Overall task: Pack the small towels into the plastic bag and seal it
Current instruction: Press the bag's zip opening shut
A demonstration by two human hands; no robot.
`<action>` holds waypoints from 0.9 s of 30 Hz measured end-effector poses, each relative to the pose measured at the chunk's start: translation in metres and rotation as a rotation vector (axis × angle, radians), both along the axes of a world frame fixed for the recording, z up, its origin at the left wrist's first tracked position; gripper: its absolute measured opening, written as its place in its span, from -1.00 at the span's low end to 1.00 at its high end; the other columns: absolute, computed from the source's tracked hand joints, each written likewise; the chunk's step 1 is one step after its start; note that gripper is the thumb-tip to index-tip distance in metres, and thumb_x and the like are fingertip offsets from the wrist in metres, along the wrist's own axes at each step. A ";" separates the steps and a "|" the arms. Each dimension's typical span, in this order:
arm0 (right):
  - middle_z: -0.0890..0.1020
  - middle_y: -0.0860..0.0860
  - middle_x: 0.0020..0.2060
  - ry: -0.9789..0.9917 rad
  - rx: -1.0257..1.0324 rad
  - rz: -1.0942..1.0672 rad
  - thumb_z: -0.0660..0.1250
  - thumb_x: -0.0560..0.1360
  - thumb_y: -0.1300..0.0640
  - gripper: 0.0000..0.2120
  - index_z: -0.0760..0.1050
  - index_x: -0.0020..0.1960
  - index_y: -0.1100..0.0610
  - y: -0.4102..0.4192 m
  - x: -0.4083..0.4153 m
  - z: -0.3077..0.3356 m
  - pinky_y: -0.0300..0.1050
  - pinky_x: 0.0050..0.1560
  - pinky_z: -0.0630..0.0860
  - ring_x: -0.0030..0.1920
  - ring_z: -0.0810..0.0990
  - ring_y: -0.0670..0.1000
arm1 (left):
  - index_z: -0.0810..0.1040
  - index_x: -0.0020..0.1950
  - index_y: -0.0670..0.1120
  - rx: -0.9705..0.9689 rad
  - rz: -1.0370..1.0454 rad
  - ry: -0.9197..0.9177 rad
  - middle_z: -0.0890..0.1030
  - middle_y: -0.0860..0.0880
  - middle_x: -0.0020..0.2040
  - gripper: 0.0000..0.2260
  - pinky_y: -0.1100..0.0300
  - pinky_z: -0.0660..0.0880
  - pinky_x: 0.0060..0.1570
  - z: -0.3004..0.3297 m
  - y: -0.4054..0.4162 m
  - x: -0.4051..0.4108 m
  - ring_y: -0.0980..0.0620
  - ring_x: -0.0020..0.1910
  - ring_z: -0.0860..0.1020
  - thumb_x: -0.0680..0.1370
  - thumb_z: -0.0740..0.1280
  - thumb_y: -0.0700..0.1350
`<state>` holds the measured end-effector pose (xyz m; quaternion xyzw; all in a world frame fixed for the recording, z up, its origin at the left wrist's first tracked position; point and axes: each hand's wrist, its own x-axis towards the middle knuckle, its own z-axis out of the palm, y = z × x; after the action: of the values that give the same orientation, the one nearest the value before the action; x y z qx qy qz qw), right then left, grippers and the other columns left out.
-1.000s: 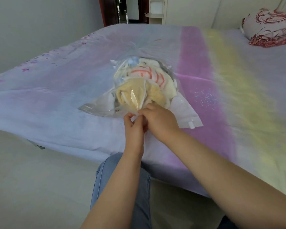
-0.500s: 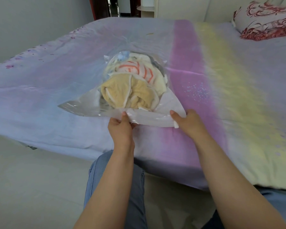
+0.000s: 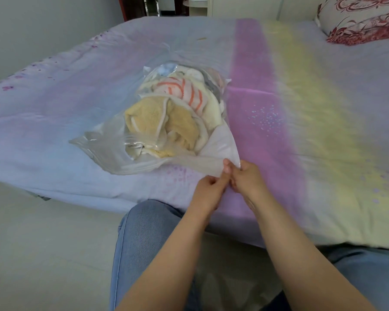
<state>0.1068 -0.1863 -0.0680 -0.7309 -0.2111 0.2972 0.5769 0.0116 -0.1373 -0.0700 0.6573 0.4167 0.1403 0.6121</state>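
Observation:
A clear plastic bag [image 3: 106, 147] lies on the bed, stuffed with several small towels: a yellow one [image 3: 148, 120] in front, a white one with orange stripes [image 3: 184, 93] behind it, and a bluish one [image 3: 167, 67] at the far end. The bag's mouth edge runs along its near side. My left hand [image 3: 208, 191] and my right hand [image 3: 245, 178] sit close together at the bag's near right corner, both pinching the mouth edge there. Thumb and fingertips of both hands meet on the plastic.
The bed [image 3: 301, 113] has a pastel sheet with purple and yellow stripes. A red-patterned pillow [image 3: 364, 23] lies at the far right. My knees in blue jeans [image 3: 144, 232] are against the bed's near edge. A doorway [image 3: 164, 5] is beyond the bed.
My hands were together at the middle of the mouth edge, then spread apart along it. Now the left hand has slid right to join the right hand at the bag's right corner.

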 end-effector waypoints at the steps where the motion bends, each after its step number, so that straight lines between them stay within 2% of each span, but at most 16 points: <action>1: 0.39 -0.02 -0.58 -0.025 -0.008 -0.001 0.28 0.56 0.02 -0.68 0.44 -0.32 0.14 -0.001 -0.001 0.000 -0.21 -0.47 0.32 -0.57 0.32 -0.08 | 0.40 -0.41 -0.09 0.022 -0.026 0.009 0.39 0.08 -0.55 -0.46 0.25 0.30 -0.41 0.000 -0.004 0.003 0.09 -0.49 0.37 0.54 0.16 0.32; 3: 0.38 0.03 -0.56 -0.050 0.017 -0.009 0.23 0.59 0.03 -0.66 0.39 -0.31 0.17 -0.004 -0.003 0.000 -0.21 -0.48 0.32 -0.55 0.33 -0.06 | 0.42 -0.44 -0.06 0.003 -0.003 -0.046 0.41 0.09 -0.63 -0.51 0.28 0.33 -0.40 0.000 -0.005 0.008 0.14 -0.53 0.39 0.60 0.18 0.19; 7: 0.29 0.02 -0.56 0.072 0.073 0.018 0.16 0.62 0.00 -0.64 0.28 -0.30 0.15 -0.014 -0.005 -0.004 -0.22 -0.53 0.23 -0.55 0.26 -0.04 | 0.39 -0.48 -0.06 -0.035 0.045 -0.168 0.39 0.08 -0.64 -0.54 0.27 0.30 -0.43 -0.001 -0.003 0.010 0.20 -0.60 0.34 0.62 0.23 0.01; 10: 0.27 -0.03 -0.61 0.129 0.066 0.052 0.15 0.61 -0.04 -0.54 0.25 -0.42 0.10 -0.019 -0.012 -0.011 -0.17 -0.47 0.20 -0.53 0.23 -0.01 | 0.44 -0.48 -0.13 -0.075 0.109 -0.246 0.46 -0.01 -0.58 -0.57 0.29 0.40 -0.45 -0.006 -0.008 0.012 0.12 -0.56 0.43 0.60 0.25 -0.04; 12: 0.31 -0.04 -0.62 0.227 0.153 -0.012 0.16 0.62 0.03 -0.54 0.27 -0.44 0.11 -0.019 -0.020 -0.011 -0.22 -0.50 0.27 -0.55 0.28 -0.04 | 0.47 -0.47 -0.15 -0.112 0.163 -0.293 0.49 -0.09 -0.53 -0.59 0.24 0.47 -0.40 -0.009 -0.013 0.016 0.03 -0.51 0.49 0.58 0.27 -0.07; 14: 0.37 -0.04 -0.60 0.314 0.240 -0.109 0.19 0.61 0.10 -0.57 0.31 -0.43 0.12 -0.016 -0.025 -0.010 -0.28 -0.51 0.34 -0.55 0.36 -0.10 | 0.44 -0.47 -0.13 -0.154 0.227 -0.343 0.46 -0.09 -0.51 -0.62 0.18 0.45 -0.37 -0.012 -0.018 0.020 0.03 -0.49 0.45 0.55 0.29 -0.10; 16: 0.40 -0.02 -0.58 0.344 0.262 -0.160 0.21 0.59 0.12 -0.58 0.35 -0.45 0.12 -0.013 -0.026 -0.012 -0.26 -0.48 0.36 -0.53 0.38 -0.10 | 0.42 -0.48 -0.14 -0.207 0.286 -0.374 0.44 -0.09 -0.50 -0.63 0.17 0.42 -0.37 -0.013 -0.021 0.022 0.03 -0.49 0.42 0.54 0.28 -0.14; 19: 0.36 0.01 -0.60 0.405 0.294 -0.176 0.21 0.58 0.13 -0.54 0.33 -0.50 0.11 -0.012 -0.021 -0.012 -0.20 -0.47 0.33 -0.55 0.32 -0.06 | 0.43 -0.48 -0.16 -0.272 0.338 -0.425 0.45 -0.11 -0.52 -0.62 0.18 0.42 -0.39 -0.009 -0.020 0.024 0.00 -0.51 0.42 0.55 0.24 -0.16; 22: 0.32 0.01 -0.62 0.460 0.377 -0.162 0.18 0.59 0.20 -0.49 0.33 -0.55 0.08 -0.011 -0.013 -0.011 -0.17 -0.48 0.28 -0.56 0.30 -0.04 | 0.32 -0.46 -0.10 -0.295 0.432 -0.431 0.35 -0.02 -0.55 -0.63 0.19 0.31 -0.44 -0.005 -0.012 0.021 0.05 -0.54 0.31 0.56 0.23 -0.16; 24: 0.30 -0.02 -0.63 0.450 0.390 -0.164 0.18 0.59 0.23 -0.53 0.32 -0.51 0.09 -0.012 -0.007 -0.011 -0.17 -0.49 0.25 -0.57 0.29 -0.04 | 0.24 -0.44 -0.06 -0.264 0.476 -0.407 0.26 0.04 -0.55 -0.62 0.20 0.21 -0.47 -0.002 -0.001 0.013 0.08 -0.55 0.23 0.56 0.23 -0.15; 27: 0.28 -0.03 -0.62 0.434 0.385 -0.166 0.18 0.58 0.24 -0.72 0.35 -0.31 0.16 -0.016 0.008 -0.013 -0.17 -0.48 0.23 -0.59 0.28 -0.06 | 0.20 -0.44 -0.03 -0.199 0.521 -0.446 0.21 0.07 -0.56 -0.60 0.22 0.15 -0.50 0.003 0.019 -0.003 0.11 -0.56 0.18 0.56 0.25 -0.17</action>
<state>0.1144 -0.2018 -0.0806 -0.5423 -0.0750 0.3529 0.7588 0.0087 -0.1180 -0.0665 0.4192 0.4381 0.3905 0.6927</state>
